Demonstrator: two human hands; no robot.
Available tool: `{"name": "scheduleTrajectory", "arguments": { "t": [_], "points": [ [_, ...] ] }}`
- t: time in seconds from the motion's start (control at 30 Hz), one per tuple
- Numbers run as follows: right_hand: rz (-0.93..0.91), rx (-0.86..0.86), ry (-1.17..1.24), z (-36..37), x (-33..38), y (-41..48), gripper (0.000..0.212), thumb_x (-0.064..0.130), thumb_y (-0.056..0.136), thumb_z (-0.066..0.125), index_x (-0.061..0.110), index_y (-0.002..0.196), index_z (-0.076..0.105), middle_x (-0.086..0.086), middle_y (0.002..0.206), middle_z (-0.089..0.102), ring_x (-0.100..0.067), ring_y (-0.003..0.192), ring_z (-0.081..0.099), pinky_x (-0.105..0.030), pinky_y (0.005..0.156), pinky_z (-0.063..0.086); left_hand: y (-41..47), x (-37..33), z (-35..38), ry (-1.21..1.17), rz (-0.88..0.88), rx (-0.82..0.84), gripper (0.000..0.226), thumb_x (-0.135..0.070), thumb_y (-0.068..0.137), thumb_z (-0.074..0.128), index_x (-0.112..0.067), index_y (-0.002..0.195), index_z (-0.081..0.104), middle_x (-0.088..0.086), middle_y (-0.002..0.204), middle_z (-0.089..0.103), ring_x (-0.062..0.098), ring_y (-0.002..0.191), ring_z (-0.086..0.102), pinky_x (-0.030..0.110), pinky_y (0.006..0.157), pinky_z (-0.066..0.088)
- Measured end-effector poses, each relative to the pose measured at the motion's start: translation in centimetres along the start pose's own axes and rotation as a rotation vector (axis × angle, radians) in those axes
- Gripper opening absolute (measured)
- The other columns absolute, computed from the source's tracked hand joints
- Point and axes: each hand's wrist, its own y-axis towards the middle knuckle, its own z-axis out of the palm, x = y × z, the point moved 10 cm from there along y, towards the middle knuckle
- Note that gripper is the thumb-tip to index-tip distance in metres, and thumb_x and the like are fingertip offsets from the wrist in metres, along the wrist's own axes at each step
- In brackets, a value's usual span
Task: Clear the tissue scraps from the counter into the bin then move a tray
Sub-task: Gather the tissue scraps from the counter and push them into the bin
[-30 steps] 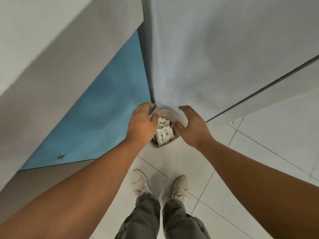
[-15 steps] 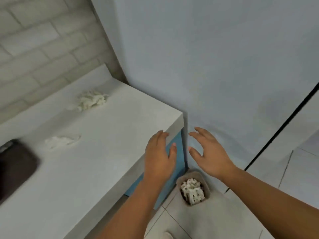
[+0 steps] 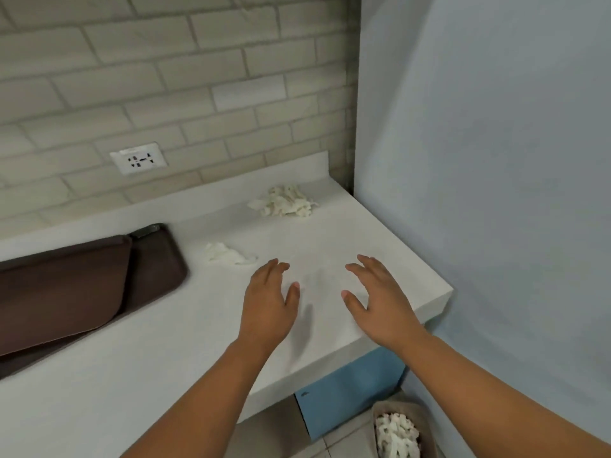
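White surface (image 3: 165, 375) lay under my left hand (image 3: 267, 305) and right hand (image 3: 380, 302), both spread wide, empty. Tissue scraps (image 3: 286, 201) sat toward its back edge, brown tray (image 3: 155, 259) at its left, bin (image 3: 428, 434) on the floor.

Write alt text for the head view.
The left hand and right hand hover open above a counter. A tissue pile and a smaller scrap lie beyond them, brown trays at left; a bin with tissue stands on the floor, lower right.
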Motion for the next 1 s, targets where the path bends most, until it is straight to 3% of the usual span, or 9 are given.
{"name": "scheduleTrajectory", "arguments": {
  "t": [0.13, 0.3, 0.47, 0.57, 0.7, 0.77, 0.87, 1.0],
  "points": [
    [-0.025, 0.082, -0.007, 4.3, 2.2, 4.8, 0.052, 0.043, 0.097, 0.051, 0.029, 0.146, 0.041, 0.007, 0.160, 0.023, -0.012, 0.149, 0.011, -0.033, 0.120, 0.021, 3.3, 6.9, -1.6, 0.036, -0.090, -0.028, 0.049, -0.036, 0.094, 0.061, -0.017, 0.139, 0.052, 0.009, 0.152, 0.041, 0.024, 0.143, 0.031, 0.037, 0.115, 0.031],
    [-0.050, 0.121, -0.035, 8.8, 3.5, 10.3, 0.051, 0.042, 0.096, 0.052, 0.027, 0.144, 0.043, 0.006, 0.159, 0.027, -0.013, 0.149, 0.014, -0.036, 0.120, 0.023, 8.1, 15.4, -1.8, 0.077, -0.232, 0.006, 0.073, -0.054, 0.085, 0.066, -0.019, 0.145, 0.044, 0.014, 0.159, 0.025, 0.031, 0.147, 0.020, 0.044, 0.117, 0.029],
    [-0.043, 0.132, -0.071, 12.1, 4.3, 15.3, 0.051, 0.040, 0.096, 0.054, 0.026, 0.144, 0.043, 0.005, 0.158, 0.028, -0.013, 0.149, 0.016, -0.035, 0.120, 0.023, 12.2, 20.5, 0.4, 0.186, -0.274, 0.108, 0.099, -0.075, 0.074, 0.061, -0.025, 0.152, 0.025, 0.017, 0.161, 0.013, 0.039, 0.147, 0.015, 0.051, 0.119, 0.020],
    [-0.036, 0.120, -0.072, 13.6, 4.6, 17.7, 0.050, 0.039, 0.096, 0.055, 0.026, 0.143, 0.045, 0.005, 0.157, 0.031, -0.013, 0.148, 0.019, -0.033, 0.119, 0.024, 13.7, 22.2, 2.0, 0.232, -0.287, 0.128, 0.104, -0.078, 0.074, 0.057, -0.028, 0.153, 0.012, 0.015, 0.161, 0.013, 0.037, 0.148, 0.014, 0.053, 0.117, 0.020],
    [0.003, 0.119, -0.063, 15.4, 3.7, 19.8, 0.048, 0.038, 0.096, 0.055, 0.025, 0.142, 0.047, 0.006, 0.155, 0.033, -0.011, 0.145, 0.024, -0.027, 0.116, 0.025, 15.0, 22.1, 4.3, 0.143, -0.151, 0.141, 0.079, -0.058, 0.088, 0.056, -0.032, 0.152, 0.018, 0.008, 0.158, 0.025, 0.029, 0.146, 0.018, 0.045, 0.119, 0.023],
    [0.041, 0.111, -0.048, 16.0, 2.8, 21.0, 0.046, 0.036, 0.097, 0.054, 0.024, 0.141, 0.048, 0.006, 0.154, 0.035, -0.012, 0.142, 0.029, -0.025, 0.113, 0.026, 15.6, 21.3, 4.7, 0.082, -0.063, 0.126, 0.054, -0.036, 0.094, 0.059, -0.027, 0.144, 0.041, 0.007, 0.150, 0.038, 0.027, 0.138, 0.028, 0.045, 0.115, 0.032],
    [0.062, 0.100, -0.072, 16.9, 2.1, 23.0, 0.042, 0.033, 0.098, 0.052, 0.019, 0.137, 0.053, 0.003, 0.151, 0.040, -0.015, 0.139, 0.036, -0.026, 0.111, 0.030, 16.3, 20.0, 5.0, 0.062, 0.102, 0.062, 0.022, -0.014, 0.094, 0.058, -0.020, 0.113, 0.067, 0.001, 0.124, 0.058, 0.024, 0.118, 0.045, 0.043, 0.099, 0.044],
    [0.045, 0.141, -0.182, 18.6, 2.1, 25.6, 0.042, 0.033, 0.098, 0.049, 0.019, 0.138, 0.051, 0.002, 0.153, 0.036, -0.019, 0.135, 0.041, -0.034, 0.108, 0.039, 18.1, 20.9, 5.6, 0.073, 0.112, 0.072, 0.020, -0.002, 0.091, 0.056, -0.017, 0.100, 0.067, -0.002, 0.104, 0.059, 0.022, 0.095, 0.048, 0.036, 0.084, 0.047]
  ]
}}
